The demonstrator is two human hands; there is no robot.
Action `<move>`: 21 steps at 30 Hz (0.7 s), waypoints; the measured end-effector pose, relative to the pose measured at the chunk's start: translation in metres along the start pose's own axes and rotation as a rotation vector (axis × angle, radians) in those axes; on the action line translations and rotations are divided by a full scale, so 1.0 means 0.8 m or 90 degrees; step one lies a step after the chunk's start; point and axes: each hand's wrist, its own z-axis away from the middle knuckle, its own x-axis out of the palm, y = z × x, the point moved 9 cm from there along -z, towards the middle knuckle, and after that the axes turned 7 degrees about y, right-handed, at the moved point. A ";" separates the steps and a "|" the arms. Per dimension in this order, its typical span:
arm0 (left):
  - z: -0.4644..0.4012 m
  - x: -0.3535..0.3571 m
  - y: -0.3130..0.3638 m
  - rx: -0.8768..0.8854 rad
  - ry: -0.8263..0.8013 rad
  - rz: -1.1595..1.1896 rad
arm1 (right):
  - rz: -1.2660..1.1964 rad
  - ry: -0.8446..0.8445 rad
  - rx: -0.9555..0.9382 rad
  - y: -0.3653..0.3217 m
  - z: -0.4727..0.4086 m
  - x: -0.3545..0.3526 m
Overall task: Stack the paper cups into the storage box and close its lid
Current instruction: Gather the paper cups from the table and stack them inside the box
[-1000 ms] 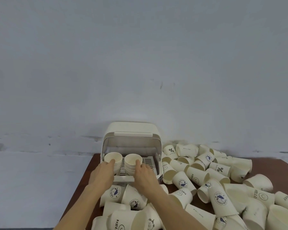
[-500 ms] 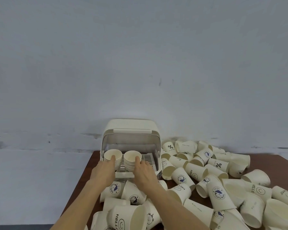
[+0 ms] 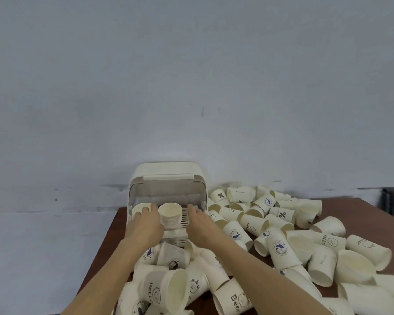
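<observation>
The cream storage box [image 3: 168,176] stands at the table's back edge with its lid raised. Two stacks of paper cups stand upright on its slatted tray [image 3: 184,215]. My left hand [image 3: 146,223] grips the left stack [image 3: 138,209], its fingers wrapped over the rim. The middle stack [image 3: 170,214] stands free between my hands. Just right of that stack, my right hand [image 3: 200,221] reaches over the tray with straight fingers and holds nothing. Loose printed paper cups [image 3: 280,248] lie tipped over across the table.
The brown table [image 3: 359,214] is crowded with cups in front of the box and to its right. More cups [image 3: 166,289] lie under my forearms near the front. A pale wall rises right behind the box. The table's left edge runs close to the box.
My right hand has let go of the middle stack and slid right over the tray. My left hand stays at the left stack. The camera has tilted slightly.
</observation>
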 end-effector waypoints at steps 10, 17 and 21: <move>0.026 -0.005 0.114 0.148 -0.022 0.012 | -0.005 0.046 0.017 0.074 0.049 -0.069; 0.071 -0.010 0.108 0.193 -0.057 0.032 | 0.019 0.017 0.010 0.080 0.089 -0.060; 0.104 -0.026 0.091 0.203 -0.081 0.053 | 0.008 0.015 0.012 0.070 0.104 -0.048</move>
